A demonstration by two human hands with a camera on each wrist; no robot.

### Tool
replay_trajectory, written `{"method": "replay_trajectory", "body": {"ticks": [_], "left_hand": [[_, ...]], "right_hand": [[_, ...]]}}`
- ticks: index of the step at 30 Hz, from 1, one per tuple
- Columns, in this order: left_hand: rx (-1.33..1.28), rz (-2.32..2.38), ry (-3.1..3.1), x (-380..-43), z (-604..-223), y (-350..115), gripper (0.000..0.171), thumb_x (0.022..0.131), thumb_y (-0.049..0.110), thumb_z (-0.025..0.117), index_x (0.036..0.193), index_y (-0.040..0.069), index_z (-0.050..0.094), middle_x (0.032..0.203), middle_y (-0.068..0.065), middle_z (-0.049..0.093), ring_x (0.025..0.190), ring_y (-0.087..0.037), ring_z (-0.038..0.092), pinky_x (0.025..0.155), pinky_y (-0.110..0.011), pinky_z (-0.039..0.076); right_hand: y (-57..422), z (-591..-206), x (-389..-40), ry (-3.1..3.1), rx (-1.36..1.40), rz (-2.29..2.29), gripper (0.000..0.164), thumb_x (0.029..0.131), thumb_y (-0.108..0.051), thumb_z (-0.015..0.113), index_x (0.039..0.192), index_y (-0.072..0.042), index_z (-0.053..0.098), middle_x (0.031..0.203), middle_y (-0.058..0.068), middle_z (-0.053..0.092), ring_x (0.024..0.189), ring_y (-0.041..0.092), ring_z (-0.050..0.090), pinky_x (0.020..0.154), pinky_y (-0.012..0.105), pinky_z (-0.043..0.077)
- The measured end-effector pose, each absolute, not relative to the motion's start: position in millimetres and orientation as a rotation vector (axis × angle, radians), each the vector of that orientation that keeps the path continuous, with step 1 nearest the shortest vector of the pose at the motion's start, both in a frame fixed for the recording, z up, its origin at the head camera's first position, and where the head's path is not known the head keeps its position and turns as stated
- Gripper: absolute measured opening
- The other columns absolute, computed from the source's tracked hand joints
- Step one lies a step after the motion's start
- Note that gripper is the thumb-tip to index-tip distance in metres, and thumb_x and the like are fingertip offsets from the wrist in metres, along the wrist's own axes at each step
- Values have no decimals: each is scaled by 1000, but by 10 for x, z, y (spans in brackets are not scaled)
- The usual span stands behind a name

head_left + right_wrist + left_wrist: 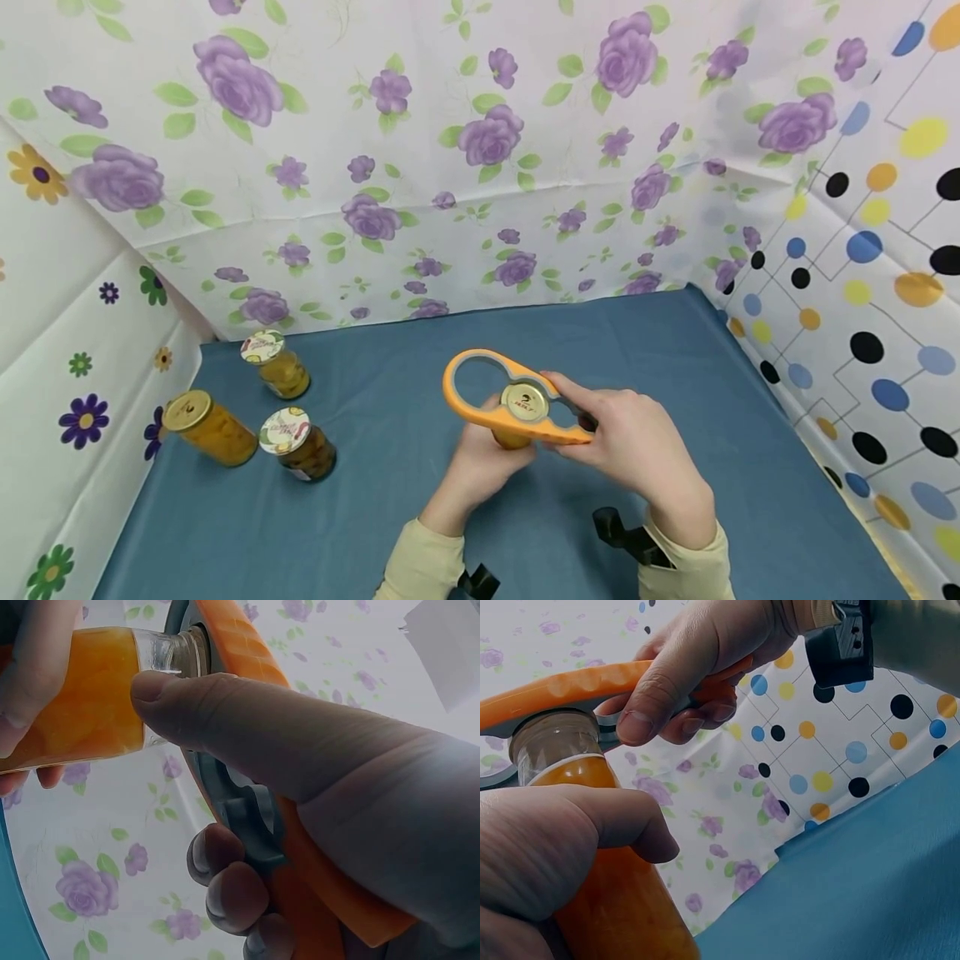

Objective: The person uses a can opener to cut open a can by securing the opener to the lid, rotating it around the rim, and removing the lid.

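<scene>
My left hand (480,467) grips a glass jar (626,900) of orange contents, fingers wrapped round its body. The jar's gold lid (524,402) faces up in the head view, framed by an orange and grey jar opener (551,430). My right hand (641,437) holds the opener by its handle end, thumb along one side and fingertips (236,898) curled round the other. In the left wrist view, the opener lies across the top of the jar, with clear liquid showing above the orange contents. The jar is tilted in both wrist views.
At the left of the blue tabletop (375,533) stand a jar with yellow-green contents (287,373), a gold-lidded jar of orange contents (222,435) and a jar with dark contents (309,457). A flowered sheet (450,242) hangs behind, and a dotted sheet (832,300) at right.
</scene>
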State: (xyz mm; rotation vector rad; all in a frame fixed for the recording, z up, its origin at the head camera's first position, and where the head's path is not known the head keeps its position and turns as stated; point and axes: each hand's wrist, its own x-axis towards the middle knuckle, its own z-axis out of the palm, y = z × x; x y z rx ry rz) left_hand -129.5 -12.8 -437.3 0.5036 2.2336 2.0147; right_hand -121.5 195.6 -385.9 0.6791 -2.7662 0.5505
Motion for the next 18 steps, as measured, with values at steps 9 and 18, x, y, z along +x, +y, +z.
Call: {"method": "replay_trajectory", "body": {"ticks": [9, 18], "left_hand": [[557, 1986, 2211, -1314, -4376, -147, 53, 76, -11, 67, 124, 10, 57, 93, -6, 57, 71, -20, 49, 64, -37, 41], [748, 1967, 1951, -1353, -4482, -193, 35, 78, -11, 65, 106, 9, 59, 65, -4, 43, 54, -20, 39, 53, -32, 37]], "right_hand": [[1974, -3839, -1221, -2790, 679, 533, 78, 77, -55, 80, 146, -45, 43, 60, -16, 43, 48, 5, 37, 42, 25, 34], [2013, -3837, -1204, -2787, 727, 527, 76, 77, -53, 81, 144, -47, 46, 60, -18, 43, 48, 3, 37, 42, 24, 33]]}}
